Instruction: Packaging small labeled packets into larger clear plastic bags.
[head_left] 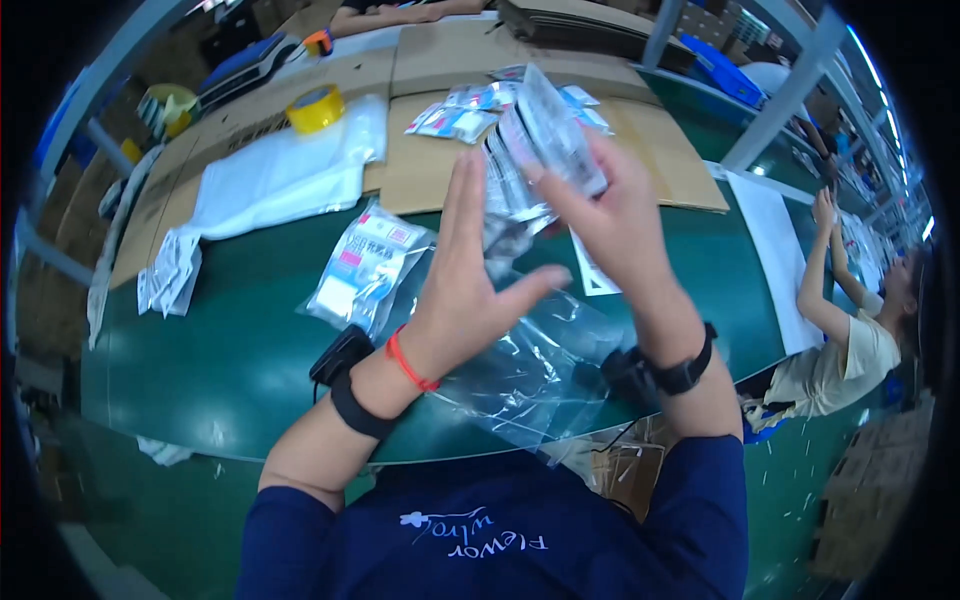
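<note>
My right hand (pixel 615 215) grips a stack of small flat sealed packets (pixel 530 150), white and silvery with dark print, held upright over the table. My left hand (pixel 460 275) stands at the stack's left side, its fingers stretched up and its thumb apart; I cannot tell whether it touches the packets. Below both hands lies a crumpled clear plastic bag (pixel 530 375). Left of my left hand, a clear bag of packets (pixel 365 265) with white, pink and blue print rests on the green table (pixel 240 330). Loose packets (pixel 455 118) lie on cardboard beyond the stack.
A yellow tape roll (pixel 315 108) sits by a pile of clear plastic bags (pixel 280 175) on cardboard at the left. A crumpled white packet (pixel 170 272) lies at the table's left. Another person (pixel 850 340) works at the right, near a white sheet (pixel 768 255). Metal posts (pixel 790 90) rise beyond.
</note>
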